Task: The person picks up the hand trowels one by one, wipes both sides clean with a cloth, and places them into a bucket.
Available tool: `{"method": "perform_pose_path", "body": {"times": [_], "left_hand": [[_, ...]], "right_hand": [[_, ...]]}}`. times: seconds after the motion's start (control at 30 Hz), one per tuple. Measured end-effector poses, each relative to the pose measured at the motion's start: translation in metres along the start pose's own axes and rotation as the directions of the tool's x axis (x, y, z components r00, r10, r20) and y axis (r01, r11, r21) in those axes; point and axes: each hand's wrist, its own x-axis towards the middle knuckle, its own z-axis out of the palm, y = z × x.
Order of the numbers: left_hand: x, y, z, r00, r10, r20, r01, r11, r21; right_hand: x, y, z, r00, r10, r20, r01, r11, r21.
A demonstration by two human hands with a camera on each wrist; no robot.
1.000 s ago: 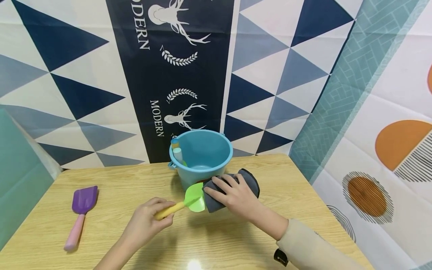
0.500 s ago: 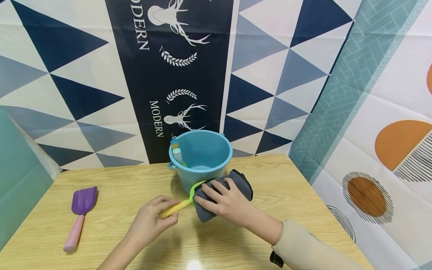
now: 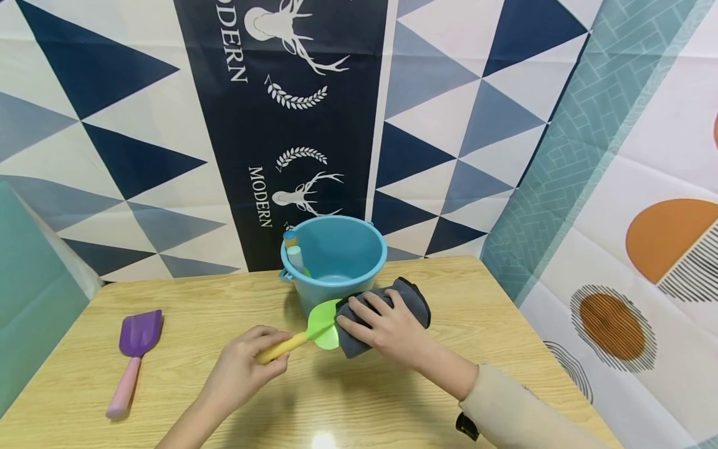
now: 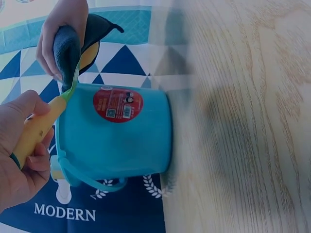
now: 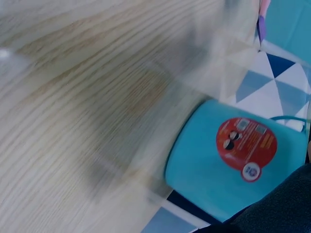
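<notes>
My left hand grips the yellow handle of a toy shovel with a bright green blade. The right hand holds a folded dark grey cloth with black edging against the blade's far end, fingers spread over its top. Part of the blade is hidden under the cloth. In the left wrist view the cloth wraps over the blade's end, above the table. At the corner of the right wrist view only a dark piece of cloth shows.
A blue bucket stands just behind the hands, with tool handles leaning inside its left rim. A purple shovel with a pink handle lies on the wooden table at left. Patterned cloth walls enclose the table's back and sides.
The cloth slid left along the blade up to the handle, then back right toward the tip, baring the green blade again. The left hand shifted slightly right and returned; the shovel turned a little.
</notes>
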Motion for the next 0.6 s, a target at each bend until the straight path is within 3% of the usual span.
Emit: {"method": "perform_pose_path", "body": {"times": [0.27, 0.37, 0.47, 0.6], "left_hand": [[-0.002, -0.003, -0.004, 1.000, -0.025, 0.005, 0.025, 0.999, -0.026], [-0.002, -0.004, -0.004, 0.999, -0.038, 0.012, 0.039, 0.998, -0.039], [-0.003, -0.004, -0.005, 0.998, -0.064, 0.024, 0.065, 0.996, -0.055], [-0.003, -0.004, -0.007, 0.996, -0.089, 0.022, 0.090, 0.993, -0.074]], "right_hand": [[-0.007, 0.014, 0.001, 0.995, 0.087, -0.043, -0.085, 0.996, 0.036], [-0.009, 0.017, 0.001, 0.989, 0.139, -0.046, -0.133, 0.985, 0.107], [-0.012, 0.020, 0.001, 0.975, 0.221, -0.023, -0.211, 0.956, 0.204], [-0.014, 0.022, 0.001, 0.935, 0.352, 0.032, -0.343, 0.881, 0.326]]}}
